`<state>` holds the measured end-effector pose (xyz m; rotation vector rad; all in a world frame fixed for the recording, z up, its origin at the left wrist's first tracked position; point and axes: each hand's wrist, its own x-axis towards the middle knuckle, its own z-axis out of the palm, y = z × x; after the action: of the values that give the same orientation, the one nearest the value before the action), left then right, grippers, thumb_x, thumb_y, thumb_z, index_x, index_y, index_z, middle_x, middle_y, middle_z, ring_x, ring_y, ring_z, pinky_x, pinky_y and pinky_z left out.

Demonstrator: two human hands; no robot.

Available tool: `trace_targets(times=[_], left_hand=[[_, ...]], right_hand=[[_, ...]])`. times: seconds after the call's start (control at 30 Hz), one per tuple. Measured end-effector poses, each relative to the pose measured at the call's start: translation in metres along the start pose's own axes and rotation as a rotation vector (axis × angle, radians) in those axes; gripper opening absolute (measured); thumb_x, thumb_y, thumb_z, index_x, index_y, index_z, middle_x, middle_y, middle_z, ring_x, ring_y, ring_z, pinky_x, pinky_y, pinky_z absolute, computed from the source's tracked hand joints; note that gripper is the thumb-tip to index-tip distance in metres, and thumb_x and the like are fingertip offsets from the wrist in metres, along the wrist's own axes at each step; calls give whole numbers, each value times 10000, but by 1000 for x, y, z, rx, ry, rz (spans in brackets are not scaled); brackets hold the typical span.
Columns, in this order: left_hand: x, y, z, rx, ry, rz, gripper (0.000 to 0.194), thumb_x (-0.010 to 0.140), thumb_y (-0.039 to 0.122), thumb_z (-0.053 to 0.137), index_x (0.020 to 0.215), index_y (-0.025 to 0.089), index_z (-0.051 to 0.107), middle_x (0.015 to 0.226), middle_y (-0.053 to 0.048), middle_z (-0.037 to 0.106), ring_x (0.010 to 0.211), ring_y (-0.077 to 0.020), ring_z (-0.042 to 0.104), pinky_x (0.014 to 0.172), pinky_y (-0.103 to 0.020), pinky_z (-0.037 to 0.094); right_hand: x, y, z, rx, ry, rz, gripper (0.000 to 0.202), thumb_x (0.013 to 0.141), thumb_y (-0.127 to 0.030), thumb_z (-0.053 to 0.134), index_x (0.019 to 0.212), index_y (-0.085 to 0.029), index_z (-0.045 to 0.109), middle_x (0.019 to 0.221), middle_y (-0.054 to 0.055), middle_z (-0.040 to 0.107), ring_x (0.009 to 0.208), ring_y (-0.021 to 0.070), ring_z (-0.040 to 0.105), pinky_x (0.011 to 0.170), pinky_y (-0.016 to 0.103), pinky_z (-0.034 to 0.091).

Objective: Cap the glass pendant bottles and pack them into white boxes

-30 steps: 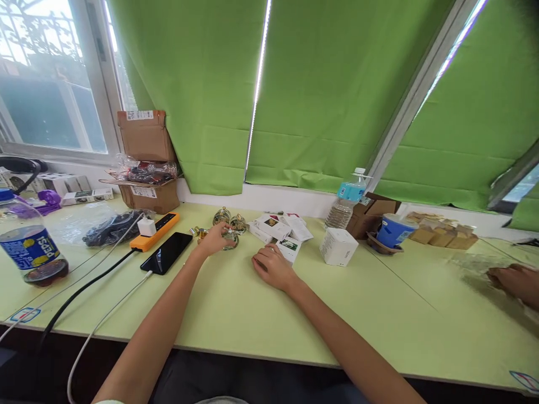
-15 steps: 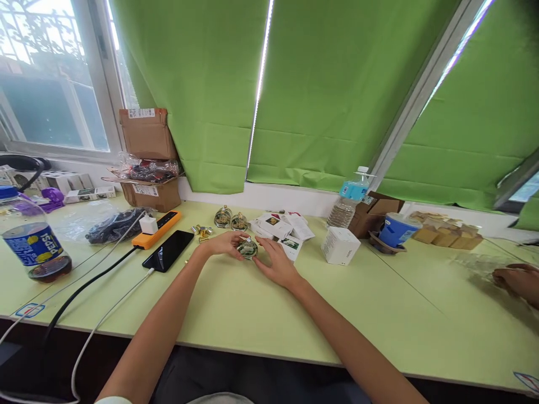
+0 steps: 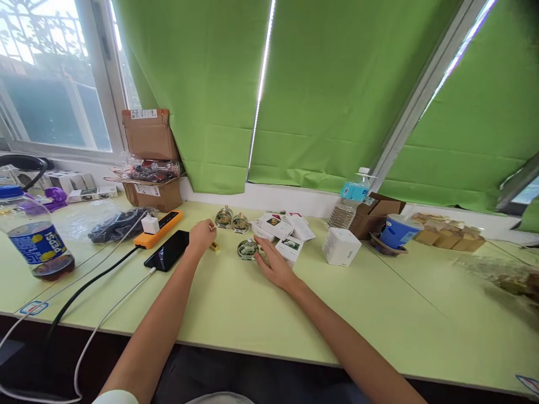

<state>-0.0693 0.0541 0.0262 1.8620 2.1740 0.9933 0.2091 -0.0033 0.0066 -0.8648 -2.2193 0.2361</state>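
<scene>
The smooth, pale yellow-green desk (image 3: 236, 314) spanned the near side. The right hand (image 3: 275, 266) lay with its fingers spread along the right flank of a rounded, clear glass bottle (image 3: 247, 250) near the desk's middle; whether the fingertips pressed the glass or lay just beside it could not be told. Farther left, the left hand (image 3: 201, 237) had its fingers drawn together beside a small, shiny, gold-coloured piece (image 3: 214, 247); whether those fingers pinched anything was hidden. The step in hand appeared to be a reach by the left hand while the right guarded the bottle. Such a move would have called for a light fingertip pinch, since a polished piece could roll or slip, and for a steady right hand, since hard glass could skid on a smooth top. A flat, glossy black phone (image 3: 166, 252) lay left of the left hand; to the right, thin printed cards (image 3: 289, 250) overlapped near a squared white box (image 3: 341, 247). Beyond these, two rounded ornamented bottles (image 3: 224, 217) stood close together, with an orange power strip (image 3: 158, 231) to their left. Creased green window coverings (image 3: 320, 101) hung at the far side.
</scene>
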Motion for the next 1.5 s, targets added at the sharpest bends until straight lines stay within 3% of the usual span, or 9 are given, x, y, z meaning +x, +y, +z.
trace_targets(times=[0.2, 0.4, 0.6, 0.8, 0.93, 1.2, 1.5], left_hand=[[1, 2, -6, 108, -13, -31, 225, 771, 250, 600, 986, 216, 658, 1032, -108, 696, 1020, -280, 627, 805, -342, 466], [2, -6, -17, 160, -32, -64, 240, 727, 214, 629, 961, 175, 670, 1024, -156, 692, 988, -315, 633, 756, -342, 465], [2, -5, -14, 172, -16, -70, 253, 717, 211, 651, 968, 184, 671, 1021, -148, 685, 987, -313, 625, 749, -337, 464], [4, -15, -13, 167, 30, -83, 241, 730, 138, 624, 963, 173, 673, 1097, -166, 661, 1064, -328, 593, 788, -347, 456], [5, -23, -11, 122, 27, -77, 248, 751, 131, 601, 979, 200, 671, 1096, -130, 679, 1057, -303, 602, 767, -322, 442], [7, -32, -10, -2, 9, -93, 313, 734, 155, 607, 1026, 243, 681, 1028, -52, 727, 963, -225, 645, 675, -254, 412], [14, -43, -9, -126, -85, -61, 404, 657, 142, 662, 1055, 212, 663, 949, -51, 747, 923, -212, 666, 673, -227, 426]], right_hand=[[1, 3, 3, -3, -42, -18, 559, 957, -342, 463, 1485, -266, 297, 1411, 99, 471, 1271, 256, 476, 1073, 467, 417], [5, 9, 13, 75, 5, 55, 475, 943, -331, 498, 1406, -248, 429, 1279, 107, 575, 1008, 228, 605, 845, 397, 545], [5, 10, 13, 103, 16, 82, 470, 899, -324, 566, 1355, -242, 487, 1238, 98, 605, 870, 201, 619, 772, 378, 556], [4, 7, 8, 98, -1, 71, 468, 897, -326, 563, 1353, -246, 495, 1243, 96, 605, 926, 213, 614, 787, 382, 550], [3, 7, 7, 86, -2, 61, 467, 905, -330, 555, 1359, -243, 493, 1239, 101, 605, 999, 233, 602, 812, 392, 542], [3, 8, 6, 74, -17, 58, 466, 918, -333, 545, 1372, -252, 478, 1214, 95, 612, 928, 216, 617, 797, 384, 544], [3, 8, 5, 61, -30, 52, 466, 924, -324, 535, 1379, -256, 468, 1232, 98, 605, 936, 218, 623, 792, 384, 549]])
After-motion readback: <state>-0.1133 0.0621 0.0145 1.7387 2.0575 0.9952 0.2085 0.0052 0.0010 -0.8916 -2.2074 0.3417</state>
